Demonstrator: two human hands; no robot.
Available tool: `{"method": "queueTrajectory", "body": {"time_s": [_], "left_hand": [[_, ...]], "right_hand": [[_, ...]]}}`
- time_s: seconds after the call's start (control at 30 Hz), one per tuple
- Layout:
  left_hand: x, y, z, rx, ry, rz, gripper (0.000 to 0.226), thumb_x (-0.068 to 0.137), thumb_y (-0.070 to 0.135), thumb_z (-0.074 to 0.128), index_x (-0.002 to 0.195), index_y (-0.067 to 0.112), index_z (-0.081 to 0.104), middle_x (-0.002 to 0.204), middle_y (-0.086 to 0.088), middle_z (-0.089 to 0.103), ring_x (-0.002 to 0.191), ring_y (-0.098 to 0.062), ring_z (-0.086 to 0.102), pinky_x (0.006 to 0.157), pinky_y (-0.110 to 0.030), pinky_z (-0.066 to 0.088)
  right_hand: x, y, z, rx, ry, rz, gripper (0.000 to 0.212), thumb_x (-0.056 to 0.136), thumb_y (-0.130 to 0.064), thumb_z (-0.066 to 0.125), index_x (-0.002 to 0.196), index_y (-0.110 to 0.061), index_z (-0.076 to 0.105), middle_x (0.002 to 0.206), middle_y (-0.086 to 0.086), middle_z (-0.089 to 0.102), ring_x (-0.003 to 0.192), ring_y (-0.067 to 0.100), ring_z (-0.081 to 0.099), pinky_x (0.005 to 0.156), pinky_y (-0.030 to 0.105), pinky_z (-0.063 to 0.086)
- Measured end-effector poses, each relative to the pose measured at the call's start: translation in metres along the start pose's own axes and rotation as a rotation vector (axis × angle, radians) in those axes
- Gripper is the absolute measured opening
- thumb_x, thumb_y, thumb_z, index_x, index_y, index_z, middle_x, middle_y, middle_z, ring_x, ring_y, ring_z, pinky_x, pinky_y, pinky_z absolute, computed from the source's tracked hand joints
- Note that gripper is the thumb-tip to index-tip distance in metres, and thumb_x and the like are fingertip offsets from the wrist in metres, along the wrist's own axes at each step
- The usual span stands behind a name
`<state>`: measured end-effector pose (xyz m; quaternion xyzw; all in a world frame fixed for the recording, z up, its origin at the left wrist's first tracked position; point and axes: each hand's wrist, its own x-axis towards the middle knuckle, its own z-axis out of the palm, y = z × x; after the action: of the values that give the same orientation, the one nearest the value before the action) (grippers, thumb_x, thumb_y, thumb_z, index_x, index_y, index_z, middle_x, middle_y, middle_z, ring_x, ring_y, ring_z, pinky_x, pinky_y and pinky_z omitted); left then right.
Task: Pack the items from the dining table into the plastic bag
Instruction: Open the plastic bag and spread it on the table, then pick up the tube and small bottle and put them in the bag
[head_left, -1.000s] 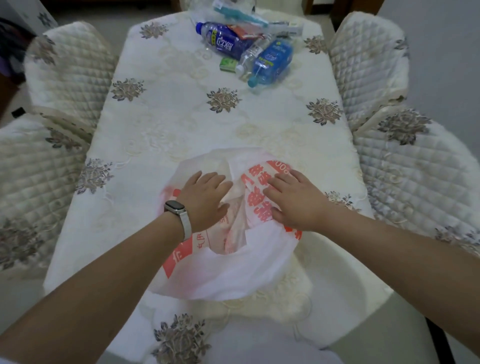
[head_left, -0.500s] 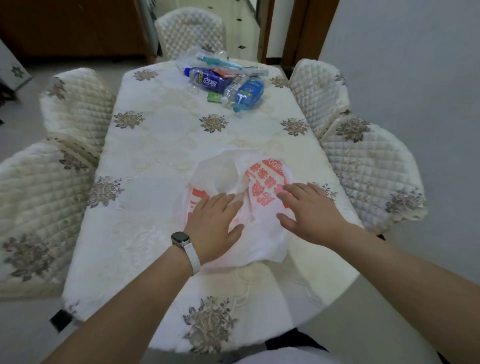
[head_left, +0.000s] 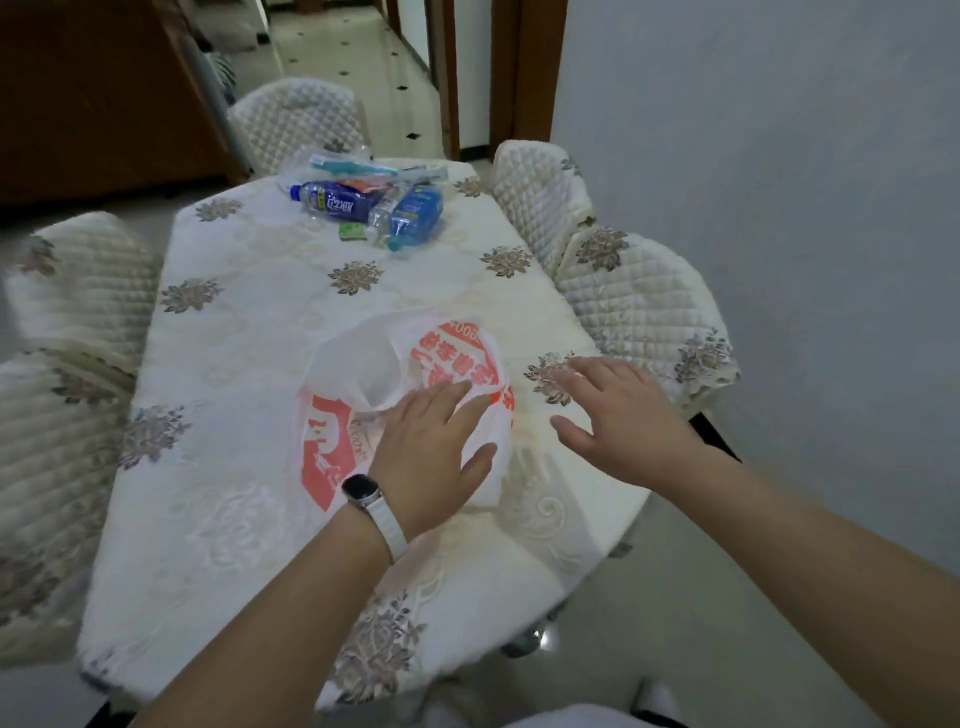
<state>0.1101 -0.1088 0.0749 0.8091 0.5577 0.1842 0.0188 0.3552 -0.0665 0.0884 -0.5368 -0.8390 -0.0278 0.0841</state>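
Note:
A white plastic bag (head_left: 363, 374) with red print lies flat on the near half of the dining table (head_left: 249, 364). My left hand (head_left: 431, 447), a watch on its wrist, rests palm down on the bag with fingers spread. My right hand (head_left: 618, 415) hovers open just right of the bag, above the tablecloth, touching nothing. At the far end lies a pile of items: a dark blue bottle (head_left: 335, 200), a light blue bottle (head_left: 415, 215), a small green packet (head_left: 353, 230) and a clear packet with a toothbrush (head_left: 358, 166).
Quilted cream chairs stand around the table: two on the left (head_left: 78, 291), two on the right (head_left: 634, 291), one at the far end (head_left: 296, 119). A grey wall (head_left: 779, 156) runs close on the right. A doorway opens behind the table.
My right hand has come off the bag and moved right, over the tablecloth. My left hand stays on the bag. The view has pulled back and tilted up.

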Motion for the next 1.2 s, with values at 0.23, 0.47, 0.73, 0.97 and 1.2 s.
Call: {"method": "queueTrajectory", "body": {"time_s": [0.23,0.47,0.73,0.97,1.2], "left_hand": [[0.060,0.107,0.023,0.044,0.015,0.077,0.048,0.086,0.043,0.052,0.127,0.017,0.057,0.133,-0.009,0.057,0.122,-0.031,0.052,0.101,-0.050,0.042],[0.137,0.245,0.068,0.078,-0.040,0.189,0.049,0.088,0.044,0.051,0.129,0.018,0.057,0.135,-0.008,0.056,0.124,-0.030,0.051,0.100,-0.052,0.043],[0.202,0.329,0.098,0.112,-0.093,0.281,0.050,0.089,0.046,0.044,0.128,0.019,0.057,0.135,-0.008,0.055,0.125,-0.031,0.050,0.101,-0.052,0.043],[0.269,0.348,0.136,0.129,-0.029,0.383,0.045,0.085,0.039,0.056,0.124,0.017,0.061,0.132,-0.010,0.059,0.122,-0.031,0.054,0.099,-0.047,0.042],[0.381,0.337,0.188,0.025,-0.015,0.355,0.048,0.085,0.042,0.053,0.124,0.016,0.060,0.132,-0.011,0.058,0.121,-0.030,0.054,0.097,-0.045,0.044]], "right_hand": [[-0.053,0.108,-0.018,0.034,0.050,0.075,0.058,0.086,-0.055,0.039,0.125,-0.018,0.061,0.129,0.007,0.060,0.116,0.029,0.056,0.100,0.044,0.040],[-0.120,0.253,-0.036,0.010,0.067,0.170,0.055,0.085,-0.053,0.042,0.123,-0.018,0.061,0.128,0.007,0.060,0.116,0.028,0.055,0.099,0.040,0.037],[-0.157,0.354,-0.055,0.016,0.072,0.270,0.058,0.085,-0.053,0.042,0.124,-0.014,0.061,0.129,0.011,0.060,0.115,0.030,0.057,0.097,0.044,0.043],[-0.133,0.406,-0.045,0.023,0.066,0.317,0.058,0.084,-0.054,0.044,0.125,-0.016,0.060,0.130,0.009,0.059,0.116,0.030,0.055,0.098,0.043,0.043],[-0.056,0.478,-0.036,-0.034,0.029,0.286,0.057,0.086,-0.052,0.046,0.127,-0.015,0.058,0.132,0.009,0.058,0.119,0.027,0.054,0.100,0.041,0.040]]}}
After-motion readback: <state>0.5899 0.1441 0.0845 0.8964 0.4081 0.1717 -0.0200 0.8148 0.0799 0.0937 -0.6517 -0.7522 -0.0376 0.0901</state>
